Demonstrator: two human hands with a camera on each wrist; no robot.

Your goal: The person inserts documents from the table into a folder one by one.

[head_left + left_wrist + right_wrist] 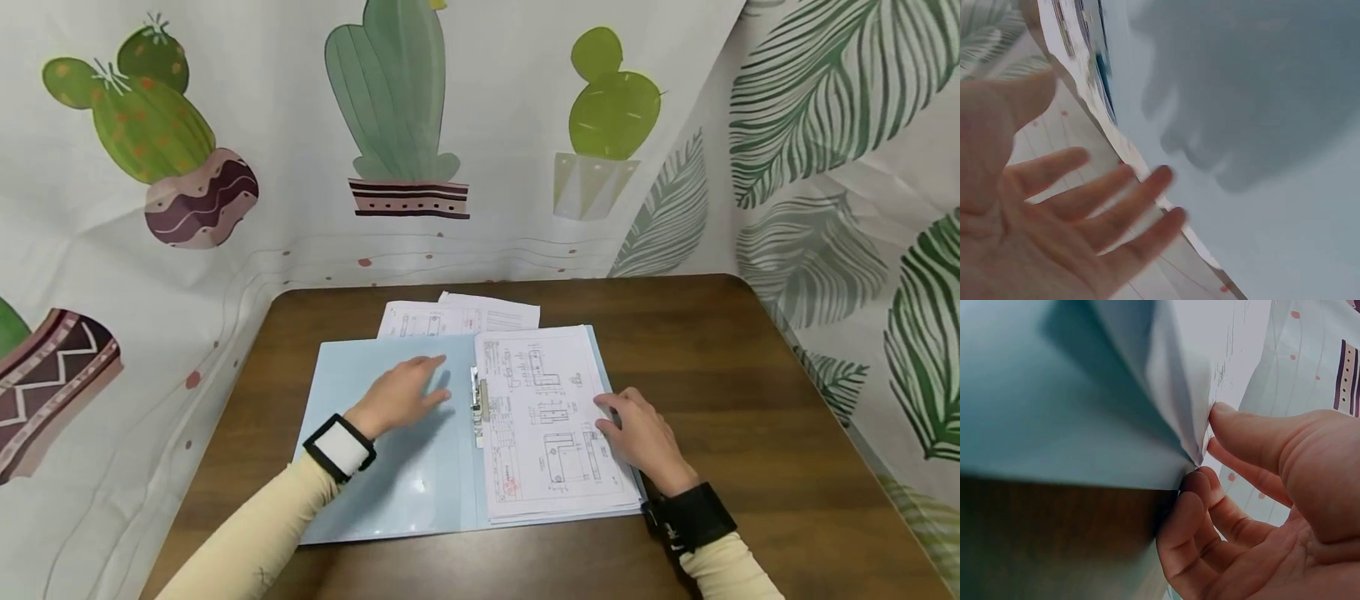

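Observation:
A light blue folder (375, 492) lies spread out on the table, with a metal lever clip (480, 404) at its spine. Printed technical drawing sheets (525, 467) lie stacked on its right side. My right hand (641, 433) holds the right edge of the sheets; in the right wrist view, the thumb (1250, 428) is on the top sheet and curled fingers (1188, 519) are at the edge. Over the bare left cover hovers my left hand (401, 396), fingers loosely spread and holding nothing. Its shadow falls on the cover in the left wrist view.
More printed sheets (457, 315) lie behind the folder, partly covered by it. The brown wooden table (697, 350) meets a hanging cloth (510, 242) with cactus and leaf prints at the back and sides.

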